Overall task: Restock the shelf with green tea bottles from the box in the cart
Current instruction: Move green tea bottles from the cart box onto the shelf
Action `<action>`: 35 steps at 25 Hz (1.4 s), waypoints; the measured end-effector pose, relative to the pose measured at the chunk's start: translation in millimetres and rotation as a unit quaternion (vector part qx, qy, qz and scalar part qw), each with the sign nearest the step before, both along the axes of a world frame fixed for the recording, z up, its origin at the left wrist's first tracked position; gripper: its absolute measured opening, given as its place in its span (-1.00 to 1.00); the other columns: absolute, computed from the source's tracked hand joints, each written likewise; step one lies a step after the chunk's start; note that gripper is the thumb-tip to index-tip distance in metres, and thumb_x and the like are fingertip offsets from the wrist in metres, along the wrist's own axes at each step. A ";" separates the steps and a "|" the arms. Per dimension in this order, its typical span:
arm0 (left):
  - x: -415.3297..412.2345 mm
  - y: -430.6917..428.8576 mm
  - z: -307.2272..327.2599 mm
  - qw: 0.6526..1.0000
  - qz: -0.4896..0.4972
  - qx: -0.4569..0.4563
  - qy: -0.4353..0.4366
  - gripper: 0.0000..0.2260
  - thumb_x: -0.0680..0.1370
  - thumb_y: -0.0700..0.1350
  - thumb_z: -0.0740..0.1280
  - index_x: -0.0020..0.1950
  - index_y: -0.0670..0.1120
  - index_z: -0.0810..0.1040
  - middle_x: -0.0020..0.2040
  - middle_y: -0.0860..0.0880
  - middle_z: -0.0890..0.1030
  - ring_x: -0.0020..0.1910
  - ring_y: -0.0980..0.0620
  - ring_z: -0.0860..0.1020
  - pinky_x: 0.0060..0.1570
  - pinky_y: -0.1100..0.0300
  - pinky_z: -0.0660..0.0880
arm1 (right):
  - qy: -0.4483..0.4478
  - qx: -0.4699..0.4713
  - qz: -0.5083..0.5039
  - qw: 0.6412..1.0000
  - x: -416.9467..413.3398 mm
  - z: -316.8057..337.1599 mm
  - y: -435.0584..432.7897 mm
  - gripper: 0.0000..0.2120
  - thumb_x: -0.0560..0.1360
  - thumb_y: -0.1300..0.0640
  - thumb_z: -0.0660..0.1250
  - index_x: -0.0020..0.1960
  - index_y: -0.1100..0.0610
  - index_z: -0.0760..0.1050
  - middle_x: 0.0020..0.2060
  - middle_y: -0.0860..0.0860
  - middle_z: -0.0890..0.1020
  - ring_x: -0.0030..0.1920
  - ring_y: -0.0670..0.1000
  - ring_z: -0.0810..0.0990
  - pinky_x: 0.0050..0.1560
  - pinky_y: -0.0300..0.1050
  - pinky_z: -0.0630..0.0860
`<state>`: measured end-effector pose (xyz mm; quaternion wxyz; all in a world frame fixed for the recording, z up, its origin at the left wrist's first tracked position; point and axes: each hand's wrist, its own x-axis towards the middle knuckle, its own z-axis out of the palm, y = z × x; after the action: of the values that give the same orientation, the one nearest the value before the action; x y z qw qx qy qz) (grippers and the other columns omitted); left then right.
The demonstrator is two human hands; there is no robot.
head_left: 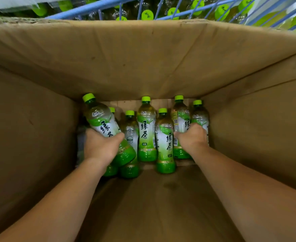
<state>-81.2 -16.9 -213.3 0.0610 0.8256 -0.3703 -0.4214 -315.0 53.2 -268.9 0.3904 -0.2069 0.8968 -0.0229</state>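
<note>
Head view into the deep cardboard box [30,128]. The cart [98,7] shows as blue bars across the top of the frame, with green-capped shelf bottles [147,14] blurred beyond them.

**Step in hand:** picking up stock, apparently one bottle per hand.
- **Left of centre:** the left hand [100,147] wraps fingers and thumb round the label of a tilted bottle [98,117]. Its cap leans toward the upper left and its base overlaps other bottles beneath it.
- **Centre:** two loose bottles [146,130] lie side by side with caps toward the top of the frame, and neither hand touches them.
- **Right of centre:** the right hand [193,137] curls over the far-right pair. The thumb crosses the inner right bottle [180,117], so that one is judged to be held, though the outer neighbour may be caught too.

About seven bottles are in view, all at the far end of the box, so the stock looks low.

**Next move, as judged:** draw both hands back toward the box mouth without knocking the loose bottles. Then clear the rim and the cart bars on the way to the shelf.

**Edges and room:** the left wall stands near the left hand. The right wall lies just beside the right knuckles, which is the tighter side. Open room is the bare cardboard at lower centre, between the forearms.
</note>
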 end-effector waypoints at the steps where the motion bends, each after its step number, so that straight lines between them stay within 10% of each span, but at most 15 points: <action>1: -1.5 1.9 0.8 1.000 -0.008 0.001 -0.002 -0.48 0.33 0.01 0.59 0.16 -0.05 0.41 0.04 -0.03 0.56 0.04 -0.11 0.54 0.10 0.03 0.50 | 0.000 0.001 0.003 1.000 -2.6 0.6 0.8 -0.62 0.43 -0.09 0.52 -0.25 0.09 0.38 -0.29 0.03 0.50 -0.30 0.03 0.50 -0.39 -0.13 0.33; 10: -5.2 16.5 -5.0 0.992 -0.053 0.043 0.109 -0.50 0.37 -0.03 0.58 0.17 0.01 0.38 -0.02 0.06 0.57 -0.09 0.06 0.53 -0.01 0.09 0.44 | -0.122 -0.002 -0.099 0.988 1.2 7.7 6.0 -0.48 0.14 -0.09 0.55 0.02 0.12 0.59 -0.05 0.09 0.65 -0.06 0.16 0.65 0.02 0.08 0.64; 25: 5.2 21.7 96.6 0.968 -0.168 0.070 0.175 -0.76 0.33 -0.16 0.55 -0.08 0.04 0.60 -0.23 0.14 0.70 -0.17 0.12 0.66 -0.30 0.24 0.52 | -0.154 -0.151 -0.139 0.967 36.9 127.1 34.1 -0.81 0.32 0.18 0.55 -0.21 0.06 0.53 -0.38 -0.09 0.60 -0.42 -0.19 0.56 -0.51 -0.30 0.43; 35: 20.9 23.9 212.2 0.950 -0.191 0.022 0.246 -0.70 0.38 -0.12 0.55 -0.04 0.12 0.50 -0.08 0.08 0.66 -0.13 0.06 0.66 -0.16 0.07 0.63 | -0.102 -0.184 -0.164 0.964 74.7 259.8 57.2 -0.69 0.22 0.05 0.56 -0.12 0.09 0.54 -0.26 0.02 0.65 -0.20 0.04 0.65 -0.23 -0.06 0.55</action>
<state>-60.3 7.0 -1.2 0.0502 0.6111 -0.4849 -0.6236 -240.3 110.4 -9.1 0.4255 -0.1218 0.8544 -0.2723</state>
